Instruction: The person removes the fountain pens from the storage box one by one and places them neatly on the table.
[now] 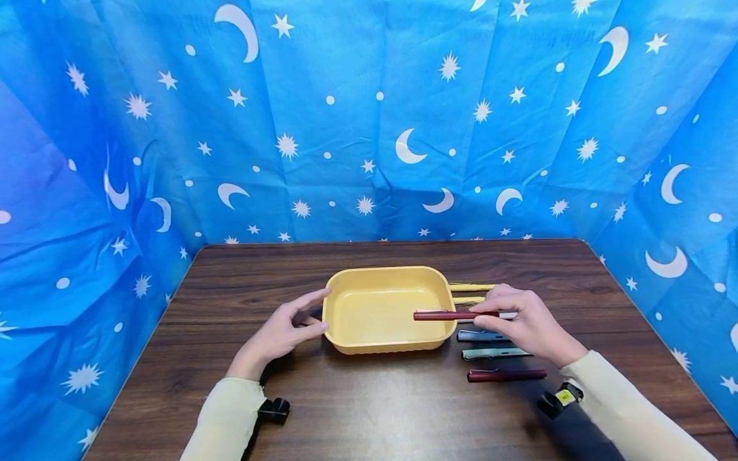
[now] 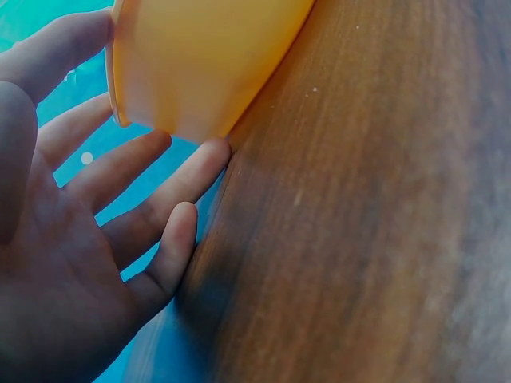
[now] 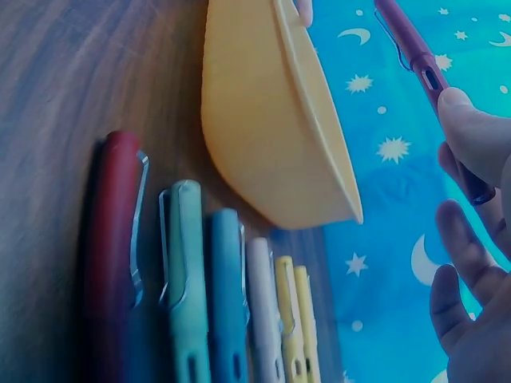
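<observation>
A dark red pen (image 1: 432, 315) with a metal clip is pinched between the thumb and fingers of my right hand (image 1: 524, 320). Its far end reaches over the right rim of a yellow plastic tray (image 1: 386, 272), whose inside holds nothing I can see. My left hand (image 1: 282, 330) touches the tray's left side with thumb and fingertips, the fingers spread and loosely extended, as the left wrist view shows. Below my right hand lie a blue pen (image 1: 481, 336), a green pen (image 1: 490, 353) and another dark red pen (image 1: 506, 376).
Two yellow pens (image 3: 289, 323) and a pale grey pen (image 3: 263, 311) lie in the same row, partly covered by my right hand in the head view. The brown wooden table (image 1: 369, 410) ends at a blue curtain (image 1: 357, 115) with moons and stars.
</observation>
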`<state>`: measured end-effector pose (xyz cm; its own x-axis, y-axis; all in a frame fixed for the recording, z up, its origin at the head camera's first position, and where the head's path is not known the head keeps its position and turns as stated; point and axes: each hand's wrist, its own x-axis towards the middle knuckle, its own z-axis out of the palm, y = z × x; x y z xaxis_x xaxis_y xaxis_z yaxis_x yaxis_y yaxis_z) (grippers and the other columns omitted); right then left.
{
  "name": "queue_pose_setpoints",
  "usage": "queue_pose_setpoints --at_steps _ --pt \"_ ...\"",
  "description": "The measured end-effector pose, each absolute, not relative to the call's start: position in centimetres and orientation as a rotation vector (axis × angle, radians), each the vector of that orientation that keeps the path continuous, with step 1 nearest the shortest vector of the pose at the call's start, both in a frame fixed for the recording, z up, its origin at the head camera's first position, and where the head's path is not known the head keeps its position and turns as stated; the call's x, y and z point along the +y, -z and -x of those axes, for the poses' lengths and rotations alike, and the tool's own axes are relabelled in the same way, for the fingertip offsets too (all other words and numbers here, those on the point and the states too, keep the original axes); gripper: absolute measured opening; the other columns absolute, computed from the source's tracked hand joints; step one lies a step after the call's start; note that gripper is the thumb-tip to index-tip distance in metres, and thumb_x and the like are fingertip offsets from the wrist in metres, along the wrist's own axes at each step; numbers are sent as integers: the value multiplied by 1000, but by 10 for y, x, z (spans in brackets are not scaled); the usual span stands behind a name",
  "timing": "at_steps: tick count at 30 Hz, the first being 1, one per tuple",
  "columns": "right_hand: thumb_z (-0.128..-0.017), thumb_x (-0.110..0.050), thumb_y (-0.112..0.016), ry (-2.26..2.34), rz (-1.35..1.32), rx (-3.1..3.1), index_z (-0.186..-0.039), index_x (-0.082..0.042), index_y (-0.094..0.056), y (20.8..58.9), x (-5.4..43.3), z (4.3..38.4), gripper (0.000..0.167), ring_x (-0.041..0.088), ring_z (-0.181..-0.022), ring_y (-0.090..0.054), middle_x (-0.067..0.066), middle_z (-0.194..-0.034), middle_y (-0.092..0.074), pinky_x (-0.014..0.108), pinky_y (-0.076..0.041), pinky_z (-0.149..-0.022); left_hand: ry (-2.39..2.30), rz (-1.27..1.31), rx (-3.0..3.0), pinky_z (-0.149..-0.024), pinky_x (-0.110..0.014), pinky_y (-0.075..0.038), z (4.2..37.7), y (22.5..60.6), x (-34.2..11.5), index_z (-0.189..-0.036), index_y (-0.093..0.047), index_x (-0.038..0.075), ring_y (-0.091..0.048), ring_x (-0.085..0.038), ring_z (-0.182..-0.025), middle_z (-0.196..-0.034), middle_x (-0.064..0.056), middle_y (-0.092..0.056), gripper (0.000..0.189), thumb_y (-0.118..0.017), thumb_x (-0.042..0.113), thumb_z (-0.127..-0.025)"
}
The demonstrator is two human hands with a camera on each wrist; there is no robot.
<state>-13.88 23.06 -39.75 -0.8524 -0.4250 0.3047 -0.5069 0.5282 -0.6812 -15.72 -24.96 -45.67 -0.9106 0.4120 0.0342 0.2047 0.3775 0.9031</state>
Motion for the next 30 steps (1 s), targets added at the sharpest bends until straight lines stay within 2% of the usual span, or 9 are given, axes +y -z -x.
queue_pose_setpoints --at_steps 19,30 --pt "-84 3 -85 -1088 -781 -2537 -104 -23 -83 428 280 91 34 4 -89 -56 -15 -91 -68 21 -46 -73 -1527 -547 2446 -88 -29 -57 162 454 -247 -161 -45 26 -72 -23 -106 -162 -12 -46 68 -75 30 -100" --pt "-76 7 -88 -999 -729 -2503 -102 -29 -81 443 292 66 45 1 -88 -57 -14 -93 -68 11 -45 -78 -1550 -562 2448 -87 -29 -58 157 458 -251 -161 -46 24 -73 -23 -104 -162 -15 -46 67 -75 26 -100"
